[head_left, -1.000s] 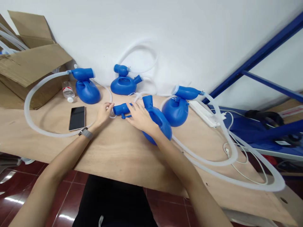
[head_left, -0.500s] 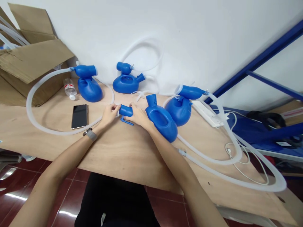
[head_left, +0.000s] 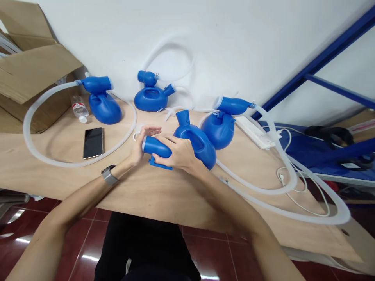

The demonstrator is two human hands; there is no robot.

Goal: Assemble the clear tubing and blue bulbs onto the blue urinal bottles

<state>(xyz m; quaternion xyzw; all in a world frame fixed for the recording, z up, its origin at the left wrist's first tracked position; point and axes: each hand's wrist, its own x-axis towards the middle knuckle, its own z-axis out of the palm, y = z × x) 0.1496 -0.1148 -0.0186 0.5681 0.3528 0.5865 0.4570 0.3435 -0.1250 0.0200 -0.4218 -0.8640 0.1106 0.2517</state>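
Note:
My right hand [head_left: 178, 152] wraps round a blue plastic urinal funnel [head_left: 156, 146] held just above the table, with a blue clip-like handle [head_left: 160, 163] hanging beneath it. The palm of my left hand [head_left: 139, 146] presses flat against the funnel's white-rimmed end, its fingers stretched out. A small white ring [head_left: 136, 136] lies on the table beside that hand. Right behind my right hand stands a blue urinal bottle [head_left: 195, 144] with an open neck. Another blue bottle [head_left: 218, 130], topped by a funnel with a hose, is partly behind it.
More blue bottles with funnels stand at the back, one in the middle [head_left: 150, 99] and one on the left [head_left: 105, 109]. A phone [head_left: 93, 143], a water bottle [head_left: 79, 110] and a cardboard box [head_left: 38, 74] are leftward. Clear hoses [head_left: 293, 210] and a power strip [head_left: 254, 132] lie rightward.
The funnel has turned its white-rimmed end towards my left palm. My left hand has gone from pinching at its end to lying flat against it. The view has shifted slightly.

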